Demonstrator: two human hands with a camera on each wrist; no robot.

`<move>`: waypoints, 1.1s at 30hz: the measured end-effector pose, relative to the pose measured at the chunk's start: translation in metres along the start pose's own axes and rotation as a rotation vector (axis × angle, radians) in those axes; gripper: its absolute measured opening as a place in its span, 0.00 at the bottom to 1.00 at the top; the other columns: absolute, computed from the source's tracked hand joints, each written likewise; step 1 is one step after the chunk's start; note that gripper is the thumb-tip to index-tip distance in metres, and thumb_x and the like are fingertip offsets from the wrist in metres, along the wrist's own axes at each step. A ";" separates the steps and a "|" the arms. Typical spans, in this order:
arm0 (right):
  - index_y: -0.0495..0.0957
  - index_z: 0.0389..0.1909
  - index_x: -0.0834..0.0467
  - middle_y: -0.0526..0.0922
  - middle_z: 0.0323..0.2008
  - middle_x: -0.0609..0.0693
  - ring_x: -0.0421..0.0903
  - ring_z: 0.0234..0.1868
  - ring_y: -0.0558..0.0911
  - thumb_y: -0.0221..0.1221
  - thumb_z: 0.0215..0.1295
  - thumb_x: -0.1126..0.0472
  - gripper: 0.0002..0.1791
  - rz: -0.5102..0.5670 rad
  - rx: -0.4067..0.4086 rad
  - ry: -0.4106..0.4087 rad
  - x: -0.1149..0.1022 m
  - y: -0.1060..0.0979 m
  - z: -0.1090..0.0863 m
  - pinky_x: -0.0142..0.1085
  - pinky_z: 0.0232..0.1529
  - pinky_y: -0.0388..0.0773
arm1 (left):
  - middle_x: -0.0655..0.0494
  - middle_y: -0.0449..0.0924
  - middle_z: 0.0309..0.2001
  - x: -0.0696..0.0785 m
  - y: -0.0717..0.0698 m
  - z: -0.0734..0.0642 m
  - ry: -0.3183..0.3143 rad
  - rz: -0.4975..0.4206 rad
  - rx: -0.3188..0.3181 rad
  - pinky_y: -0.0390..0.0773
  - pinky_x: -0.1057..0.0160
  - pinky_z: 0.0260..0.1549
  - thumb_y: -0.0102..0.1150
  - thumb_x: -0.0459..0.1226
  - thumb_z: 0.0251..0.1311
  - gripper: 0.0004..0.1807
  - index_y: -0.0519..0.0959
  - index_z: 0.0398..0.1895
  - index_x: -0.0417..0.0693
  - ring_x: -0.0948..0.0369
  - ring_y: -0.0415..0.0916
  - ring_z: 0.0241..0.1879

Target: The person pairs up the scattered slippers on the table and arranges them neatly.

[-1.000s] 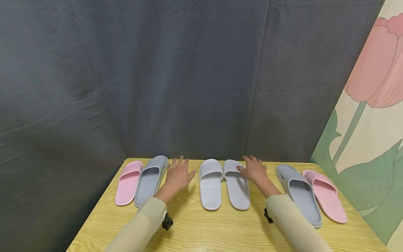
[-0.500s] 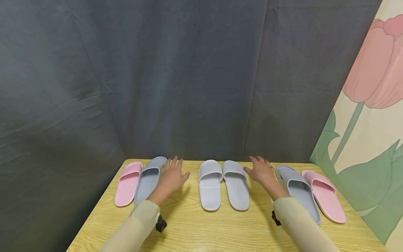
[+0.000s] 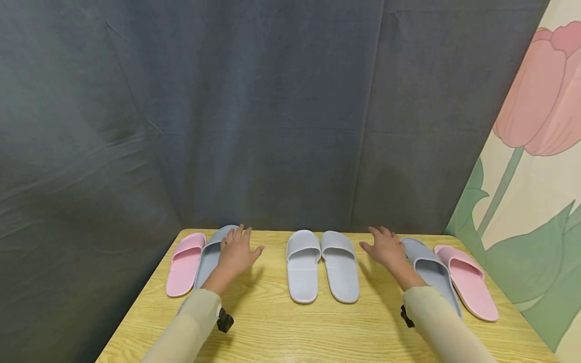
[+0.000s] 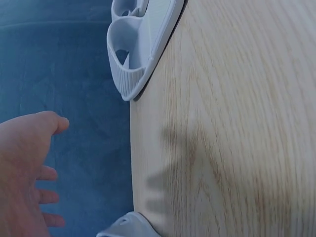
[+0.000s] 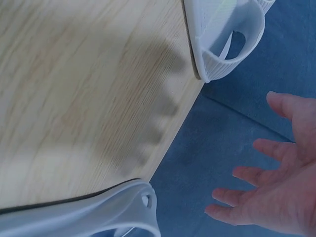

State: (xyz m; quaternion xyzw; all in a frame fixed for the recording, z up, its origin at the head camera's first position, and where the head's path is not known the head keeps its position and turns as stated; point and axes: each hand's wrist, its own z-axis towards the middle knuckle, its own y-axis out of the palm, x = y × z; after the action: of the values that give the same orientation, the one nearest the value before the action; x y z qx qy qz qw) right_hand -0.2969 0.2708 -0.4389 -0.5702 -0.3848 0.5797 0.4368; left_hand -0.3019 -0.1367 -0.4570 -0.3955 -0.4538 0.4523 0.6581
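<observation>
Above the table my left hand (image 3: pixel 237 256) spreads its fingers, partly covering the left grey-blue slipper (image 3: pixel 208 264). In the left wrist view that hand (image 4: pixel 24 163) holds nothing. My right hand (image 3: pixel 386 248), fingers spread, hovers beside the right grey-blue slipper (image 3: pixel 433 275) and hides a bit of its edge. The right wrist view shows this hand (image 5: pixel 276 177) free of any object. Between the hands lie two pale grey-white slippers, the left one (image 3: pixel 303 282) and the right one (image 3: pixel 342 282), side by side with toes toward the back.
A pink slipper (image 3: pixel 183 272) lies at the far left, and another pink slipper (image 3: pixel 474 292) at the far right. All rest on a wooden table (image 3: pixel 290 333). A dark grey curtain (image 3: pixel 272 116) hangs behind it; a tulip-painted wall (image 3: pixel 535 201) stands at the right.
Both hands have moved apart, away from the middle pair: the left hand leftward over the grey-blue slipper, the right hand rightward. The slippers lie as before.
</observation>
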 end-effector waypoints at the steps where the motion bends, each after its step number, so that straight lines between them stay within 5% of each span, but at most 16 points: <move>1: 0.57 0.69 0.59 0.52 0.67 0.71 0.75 0.64 0.51 0.52 0.64 0.41 0.39 -0.001 -0.001 0.002 0.001 -0.001 0.000 0.70 0.57 0.49 | 0.42 0.55 0.69 -0.003 0.000 0.000 -0.004 -0.011 0.000 0.51 0.36 0.60 0.50 0.61 0.57 0.42 0.60 0.69 0.47 0.41 0.49 0.67; 7: 0.56 0.69 0.61 0.51 0.66 0.72 0.75 0.63 0.51 0.52 0.64 0.41 0.39 0.014 -0.007 0.008 0.009 -0.005 -0.005 0.70 0.55 0.50 | 0.41 0.56 0.68 -0.018 0.002 0.001 -0.019 -0.044 0.009 0.51 0.35 0.59 0.52 0.62 0.56 0.43 0.60 0.69 0.46 0.41 0.49 0.67; 20: 0.54 0.69 0.62 0.49 0.66 0.72 0.78 0.62 0.50 0.50 0.63 0.38 0.42 0.013 -0.021 0.052 0.039 -0.009 -0.010 0.71 0.53 0.50 | 0.36 0.51 0.69 -0.044 0.000 0.005 -0.053 -0.069 -0.078 0.49 0.31 0.58 0.52 0.58 0.58 0.42 0.57 0.70 0.43 0.36 0.46 0.67; 33: 0.54 0.69 0.62 0.48 0.66 0.74 0.80 0.60 0.50 0.50 0.62 0.36 0.44 -0.016 -0.038 0.078 0.064 -0.013 -0.016 0.72 0.51 0.52 | 0.35 0.49 0.69 -0.057 -0.002 0.007 -0.095 -0.084 -0.108 0.44 0.32 0.60 0.53 0.56 0.57 0.42 0.57 0.70 0.43 0.36 0.45 0.67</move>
State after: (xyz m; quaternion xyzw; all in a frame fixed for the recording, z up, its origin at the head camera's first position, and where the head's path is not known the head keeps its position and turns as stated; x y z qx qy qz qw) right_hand -0.2779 0.3351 -0.4483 -0.5973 -0.3830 0.5461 0.4453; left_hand -0.3183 -0.1911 -0.4673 -0.3892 -0.5244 0.4173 0.6320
